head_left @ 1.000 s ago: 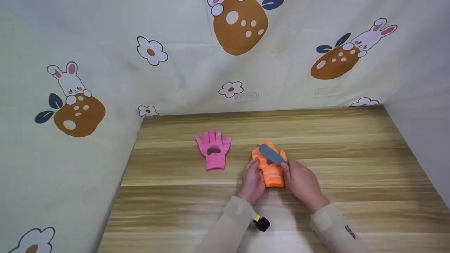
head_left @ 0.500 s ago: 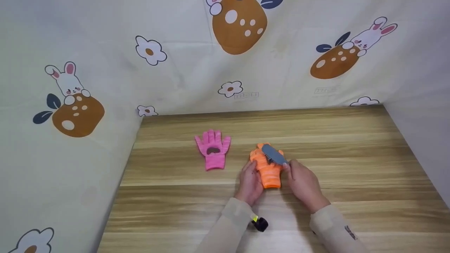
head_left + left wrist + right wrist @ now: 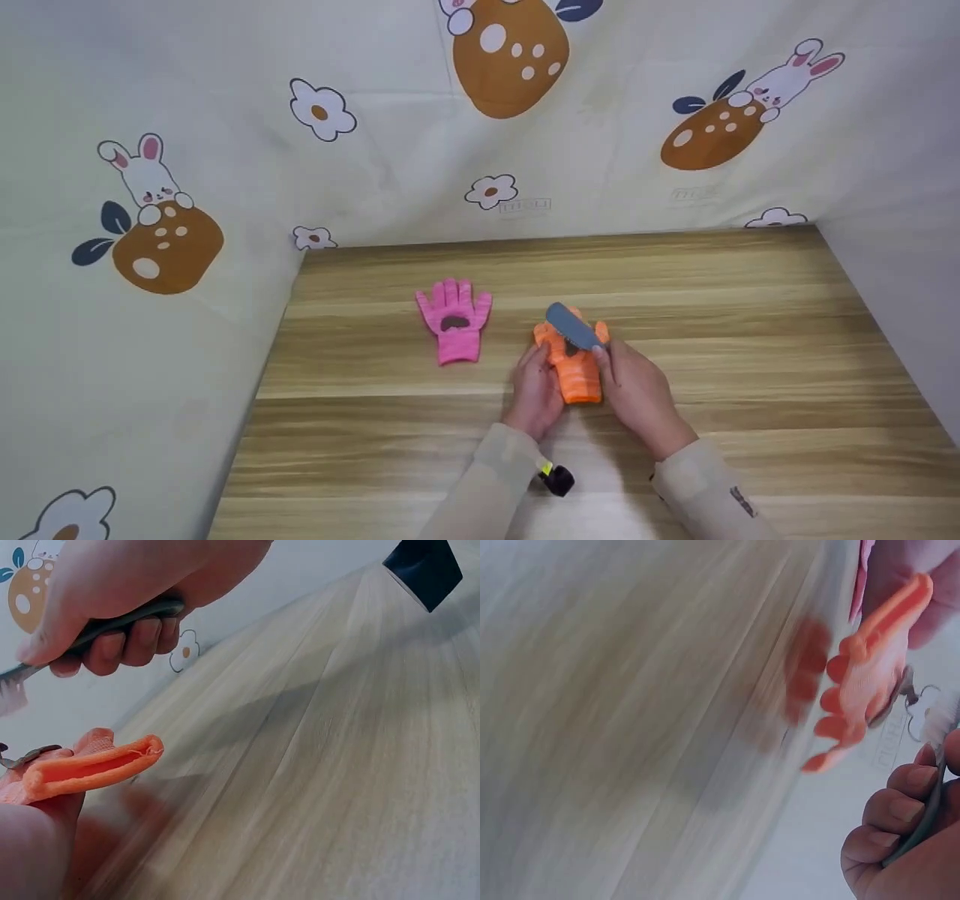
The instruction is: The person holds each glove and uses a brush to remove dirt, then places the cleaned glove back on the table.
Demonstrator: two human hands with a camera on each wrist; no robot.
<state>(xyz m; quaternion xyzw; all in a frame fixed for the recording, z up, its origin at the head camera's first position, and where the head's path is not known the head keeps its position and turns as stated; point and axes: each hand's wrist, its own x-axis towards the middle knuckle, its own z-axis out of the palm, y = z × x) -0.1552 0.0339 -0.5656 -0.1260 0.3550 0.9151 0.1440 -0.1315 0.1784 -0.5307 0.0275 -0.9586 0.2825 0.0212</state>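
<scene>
My left hand [image 3: 534, 394] holds an orange knitted glove [image 3: 579, 381] above the wooden table, thumb along its left edge. The glove's cuff opening [image 3: 94, 769] faces me in the left wrist view. A dark brown patch [image 3: 889, 701] stands slightly proud of the glove's face. My right hand [image 3: 641, 390] grips a grey-blue brush [image 3: 571, 325] by its handle, fingers curled round it. Pale bristles [image 3: 11, 696] point down at the glove, and in both wrist views a gap shows between them and the patch. The brush hides part of the glove's fingers in the head view.
A pink glove [image 3: 459, 346] with a similar brown patch lies flat on the wooden table [image 3: 360, 450], left of my hands. Printed cloth [image 3: 390, 165] hangs behind and at both sides. A black device [image 3: 557, 480] is on my left wrist.
The brush slid toward the glove's cuff half a second ago, then came back up and left, uncovering more of the brown patch. My left hand and the orange glove have shifted slightly.
</scene>
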